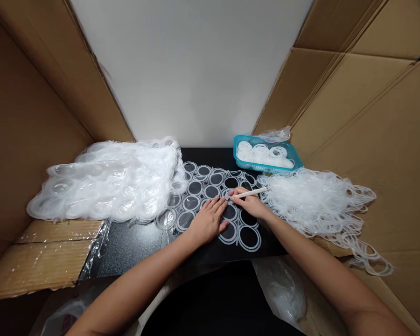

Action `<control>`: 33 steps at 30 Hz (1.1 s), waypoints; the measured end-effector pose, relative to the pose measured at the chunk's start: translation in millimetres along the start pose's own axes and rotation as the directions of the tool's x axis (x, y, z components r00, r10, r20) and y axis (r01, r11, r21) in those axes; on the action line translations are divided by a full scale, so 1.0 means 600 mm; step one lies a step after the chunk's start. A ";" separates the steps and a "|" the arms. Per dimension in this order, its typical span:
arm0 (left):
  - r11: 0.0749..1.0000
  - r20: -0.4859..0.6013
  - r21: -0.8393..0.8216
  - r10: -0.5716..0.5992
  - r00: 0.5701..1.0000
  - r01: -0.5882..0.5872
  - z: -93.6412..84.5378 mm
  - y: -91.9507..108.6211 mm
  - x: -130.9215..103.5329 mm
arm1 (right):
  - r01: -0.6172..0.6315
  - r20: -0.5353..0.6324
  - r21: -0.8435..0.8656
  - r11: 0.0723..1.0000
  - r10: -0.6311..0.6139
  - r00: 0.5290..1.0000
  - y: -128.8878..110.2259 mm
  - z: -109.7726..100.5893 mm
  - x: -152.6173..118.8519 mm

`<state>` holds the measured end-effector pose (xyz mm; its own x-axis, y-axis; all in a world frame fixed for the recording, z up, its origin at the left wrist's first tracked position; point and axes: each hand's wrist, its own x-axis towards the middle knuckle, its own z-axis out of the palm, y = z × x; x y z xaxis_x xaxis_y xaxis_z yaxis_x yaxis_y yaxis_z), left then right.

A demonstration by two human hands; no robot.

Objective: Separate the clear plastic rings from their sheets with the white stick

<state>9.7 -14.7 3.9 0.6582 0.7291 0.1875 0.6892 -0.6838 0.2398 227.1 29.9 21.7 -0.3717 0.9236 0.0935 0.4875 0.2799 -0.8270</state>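
Note:
A translucent sheet of joined rings [191, 202] lies flat on the black tabletop. My left hand [210, 218] rests on it with the fingers stretched out and pressing down. A thin white pen-like tool [251, 192] is gripped in my right hand [247, 201], its tip down at a ring just beyond my left fingertips. The exact kind of tool does not show. Some discs within the rings at the right look black, where the tabletop shows through.
Stacked ring sheets [126, 182] pile up on the left. To the right lies a heap of tangled ring webbing [308, 200]. A blue basket [240, 161] behind holds bundles of loose white rings [261, 153]. Cardboard walls [371, 116] flank both sides.

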 end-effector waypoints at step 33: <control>0.999 -0.045 -0.034 0.032 0.998 -0.034 -0.022 0.029 -0.056 | 0.097 -0.118 -0.270 0.958 -0.133 0.984 -0.057 -0.014 -0.051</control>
<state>-4.4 -51.0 14.2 0.6660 0.7072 0.2373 0.6560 -0.7067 0.2652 228.0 -5.7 51.7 -0.3373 0.9025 0.2680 0.6442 0.4288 -0.6333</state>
